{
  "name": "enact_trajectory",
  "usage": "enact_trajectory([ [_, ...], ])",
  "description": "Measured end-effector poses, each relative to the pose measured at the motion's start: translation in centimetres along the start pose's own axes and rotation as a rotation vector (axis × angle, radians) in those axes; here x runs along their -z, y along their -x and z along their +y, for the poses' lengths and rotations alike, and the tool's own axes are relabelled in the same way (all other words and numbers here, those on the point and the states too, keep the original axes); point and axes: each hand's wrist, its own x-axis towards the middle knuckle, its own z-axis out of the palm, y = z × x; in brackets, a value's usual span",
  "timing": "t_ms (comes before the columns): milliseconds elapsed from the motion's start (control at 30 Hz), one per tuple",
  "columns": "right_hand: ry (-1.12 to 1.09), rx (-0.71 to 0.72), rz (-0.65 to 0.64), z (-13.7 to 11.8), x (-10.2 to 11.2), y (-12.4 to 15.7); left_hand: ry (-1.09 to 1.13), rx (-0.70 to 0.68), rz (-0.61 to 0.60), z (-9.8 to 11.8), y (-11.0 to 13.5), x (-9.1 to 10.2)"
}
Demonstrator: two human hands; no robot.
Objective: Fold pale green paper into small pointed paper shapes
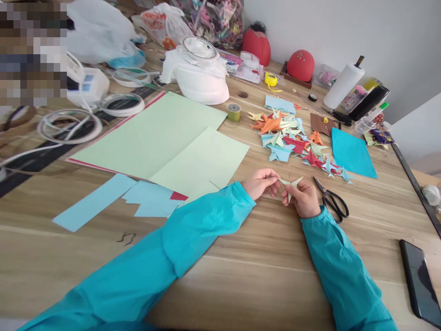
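Note:
Between my two hands is a small pale green folded paper figure (291,183) with pointed tips. My left hand (262,182) pinches its left tip between thumb and fingers. My right hand (303,197) grips its body and right side, the thumb lying across the folds. Just right of my right hand lie black-handled scissors (333,202), blades pointing away. Beyond my hands is a heap of folded paper figures (275,124) in orange, red, blue and pale green. Large pale green paper sheets (203,158) lie to the left of my left hand.
Blue paper strips (94,202) lie at left. A thread spool (234,111), yellow tape measure (271,80) and turquoise sheet (354,152) are farther back. White cable coils (69,126) sit at far left, a phone (418,278) at right. Bags and red pincushions (301,65) line the wall.

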Motion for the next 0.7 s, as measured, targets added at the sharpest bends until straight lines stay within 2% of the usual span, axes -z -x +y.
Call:
enact_trajectory([
  [267,0.049,0.01,-0.023,0.0,0.1,0.0,-0.209,-0.041,-0.002,0.3,0.3,-0.5],
  [700,0.015,-0.026,-0.003,-0.2,0.0,0.1,-0.174,-0.055,-0.074,-0.7,0.0,0.0],
])
